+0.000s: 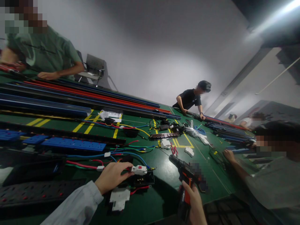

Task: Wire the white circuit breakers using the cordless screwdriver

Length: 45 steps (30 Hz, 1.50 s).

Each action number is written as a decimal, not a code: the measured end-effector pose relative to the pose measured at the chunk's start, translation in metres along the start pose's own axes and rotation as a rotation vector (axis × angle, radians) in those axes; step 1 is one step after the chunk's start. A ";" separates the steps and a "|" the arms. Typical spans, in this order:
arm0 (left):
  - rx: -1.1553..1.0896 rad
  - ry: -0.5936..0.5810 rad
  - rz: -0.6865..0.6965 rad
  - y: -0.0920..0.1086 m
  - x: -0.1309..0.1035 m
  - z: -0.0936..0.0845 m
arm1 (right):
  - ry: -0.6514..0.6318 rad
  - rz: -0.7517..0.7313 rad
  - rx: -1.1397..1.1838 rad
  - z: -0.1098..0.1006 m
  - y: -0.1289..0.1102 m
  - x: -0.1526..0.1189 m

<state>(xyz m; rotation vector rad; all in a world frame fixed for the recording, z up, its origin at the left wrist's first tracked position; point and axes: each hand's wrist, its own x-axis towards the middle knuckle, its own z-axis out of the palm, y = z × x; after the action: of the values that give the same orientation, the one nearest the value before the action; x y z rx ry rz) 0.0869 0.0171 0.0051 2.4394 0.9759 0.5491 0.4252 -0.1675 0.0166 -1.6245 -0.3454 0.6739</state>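
My left hand (114, 175) pinches a small white circuit breaker (140, 170) with a red patch on top, right over an open black box (148, 179). Another white breaker (120, 198) lies on the bench just below that hand. My right hand (195, 201) is wrapped round the handle of a black and orange cordless screwdriver (187, 178); its long thin bit points up and left over the bench. Red, blue and green wires (93, 162) with white labels run in from the left and end near the black box.
Blue socket strips (73, 144) and a black socket strip (44, 192) lie to the left. Long blue and red rails (105, 99) cross the far side. White parts (189, 152) and a plastic bag (195, 132) lie ahead. Co-workers sit or stand around the green bench (164, 193).
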 end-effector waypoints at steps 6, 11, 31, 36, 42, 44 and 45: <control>-0.024 0.015 0.012 -0.003 0.000 0.000 | 0.026 0.005 0.018 0.002 0.006 0.012; -0.044 -0.009 0.021 -0.003 0.000 -0.002 | 0.087 0.020 0.139 0.003 0.009 0.011; -0.038 0.010 0.007 0.001 0.001 -0.009 | -0.482 -0.234 0.219 0.024 -0.059 -0.032; 0.043 -0.007 -0.037 0.003 0.002 -0.005 | -0.665 -0.222 -0.048 0.027 -0.118 -0.043; 0.053 0.015 -0.035 0.005 0.005 -0.004 | -0.946 -0.128 -0.539 0.052 -0.196 -0.051; 0.071 0.015 -0.034 0.006 0.008 -0.004 | -0.993 -0.130 -0.634 0.063 -0.213 -0.051; 0.086 0.015 -0.041 0.006 0.009 -0.004 | -1.010 -0.141 -0.667 0.069 -0.220 -0.051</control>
<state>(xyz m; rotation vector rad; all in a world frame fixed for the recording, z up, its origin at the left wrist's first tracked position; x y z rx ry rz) 0.0938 0.0209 0.0136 2.4878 1.0745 0.5213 0.3772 -0.1040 0.2387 -1.7170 -1.5297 1.3366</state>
